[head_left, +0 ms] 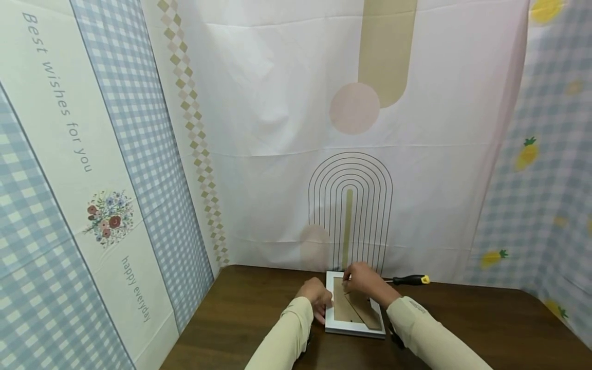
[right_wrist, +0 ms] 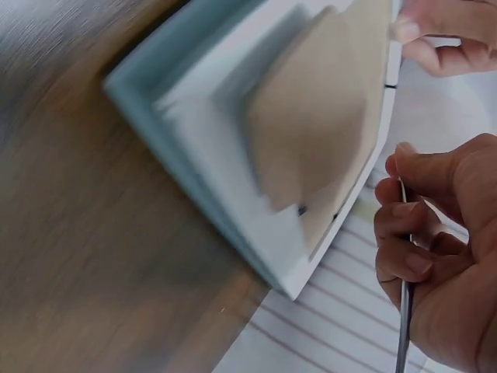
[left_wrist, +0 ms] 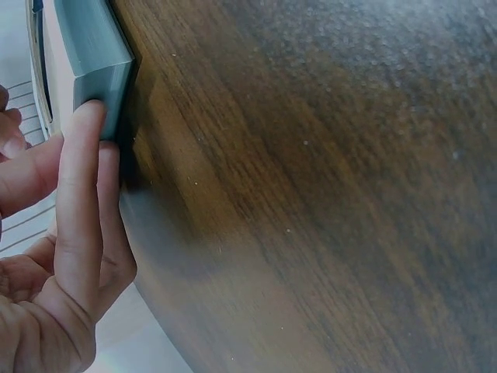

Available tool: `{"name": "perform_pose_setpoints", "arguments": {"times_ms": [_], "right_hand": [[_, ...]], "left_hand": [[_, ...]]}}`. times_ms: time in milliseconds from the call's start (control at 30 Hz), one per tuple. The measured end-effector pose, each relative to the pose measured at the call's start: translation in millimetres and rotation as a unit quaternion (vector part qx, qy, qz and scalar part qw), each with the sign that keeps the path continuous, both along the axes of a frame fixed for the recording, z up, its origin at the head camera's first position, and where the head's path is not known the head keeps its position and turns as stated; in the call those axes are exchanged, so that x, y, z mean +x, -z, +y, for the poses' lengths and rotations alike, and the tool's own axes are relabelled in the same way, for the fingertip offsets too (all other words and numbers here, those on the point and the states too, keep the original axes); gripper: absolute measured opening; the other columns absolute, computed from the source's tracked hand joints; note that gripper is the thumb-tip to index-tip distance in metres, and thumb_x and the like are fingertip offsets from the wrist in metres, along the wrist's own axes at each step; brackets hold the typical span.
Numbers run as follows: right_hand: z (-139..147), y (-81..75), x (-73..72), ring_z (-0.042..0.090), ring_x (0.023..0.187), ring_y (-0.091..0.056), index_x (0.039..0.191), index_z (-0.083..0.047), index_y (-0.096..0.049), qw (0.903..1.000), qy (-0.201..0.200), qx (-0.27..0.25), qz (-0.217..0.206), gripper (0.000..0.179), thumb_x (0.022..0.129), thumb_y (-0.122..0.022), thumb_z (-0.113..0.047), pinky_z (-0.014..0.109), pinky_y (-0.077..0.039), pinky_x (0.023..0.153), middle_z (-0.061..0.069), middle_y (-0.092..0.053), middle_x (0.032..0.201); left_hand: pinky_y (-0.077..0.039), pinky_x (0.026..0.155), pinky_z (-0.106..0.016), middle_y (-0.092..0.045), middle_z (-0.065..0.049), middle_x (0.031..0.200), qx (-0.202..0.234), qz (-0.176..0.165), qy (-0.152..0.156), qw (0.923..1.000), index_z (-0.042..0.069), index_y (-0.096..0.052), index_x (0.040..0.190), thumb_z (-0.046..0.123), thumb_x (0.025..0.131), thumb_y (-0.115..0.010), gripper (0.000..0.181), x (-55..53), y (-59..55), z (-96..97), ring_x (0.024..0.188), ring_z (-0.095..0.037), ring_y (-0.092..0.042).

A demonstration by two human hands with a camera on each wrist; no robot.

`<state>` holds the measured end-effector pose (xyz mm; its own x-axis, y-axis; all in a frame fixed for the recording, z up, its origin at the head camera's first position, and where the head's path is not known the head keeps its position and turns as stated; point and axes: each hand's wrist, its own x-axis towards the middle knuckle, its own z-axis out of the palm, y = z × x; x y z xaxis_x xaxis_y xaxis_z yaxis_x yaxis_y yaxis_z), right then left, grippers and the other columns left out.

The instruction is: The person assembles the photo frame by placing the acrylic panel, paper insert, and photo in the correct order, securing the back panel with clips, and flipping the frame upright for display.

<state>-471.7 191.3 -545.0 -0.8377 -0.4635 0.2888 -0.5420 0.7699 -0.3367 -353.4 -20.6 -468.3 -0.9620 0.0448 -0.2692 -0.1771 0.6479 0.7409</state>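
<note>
A white picture frame (head_left: pixel 353 328) lies face down on the table, its brown backing board (head_left: pixel 341 307) uppermost. A brown stand flap (right_wrist: pixel 311 116) crosses the board at a slant, and small dark tabs show by the board's edge. At the frame's left side my left hand (head_left: pixel 315 294) grips the edge, with fingers against the outer side in the left wrist view. My right hand (head_left: pixel 366 281) is over the frame's far part. It holds a screwdriver (head_left: pixel 410 280) by its thin metal shaft (right_wrist: pixel 404 311), while the black and yellow handle sticks out to the right.
The dark brown wooden table (head_left: pixel 462 318) extends to both sides of the frame. A white patterned cloth (head_left: pixel 268 205) hangs along its back edge, with blue checked cloths (head_left: pixel 166 246) at left and right.
</note>
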Motion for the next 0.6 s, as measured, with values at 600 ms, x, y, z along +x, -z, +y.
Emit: {"name": "perform_pose_setpoints", "arguments": {"times_ms": [600], "right_hand": [[-32.8,13.1,-15.7,0.014,0.05,-0.053,0.055,-0.025,-0.064,0.9854,0.086,-0.013,-0.146,0.027,0.08,-0.075,-0.019,0.026,-0.043,0.041,-0.01,-0.058,0.055]], "left_hand": [[-0.075,0.062,-0.046,-0.074,-0.026,0.071,-0.001,-0.007,0.009,0.9999,-0.009,-0.068,0.083,-0.006,0.089,-0.075,0.01,-31.2,28.4,-1.5,0.064,-0.039,-0.082]]}}
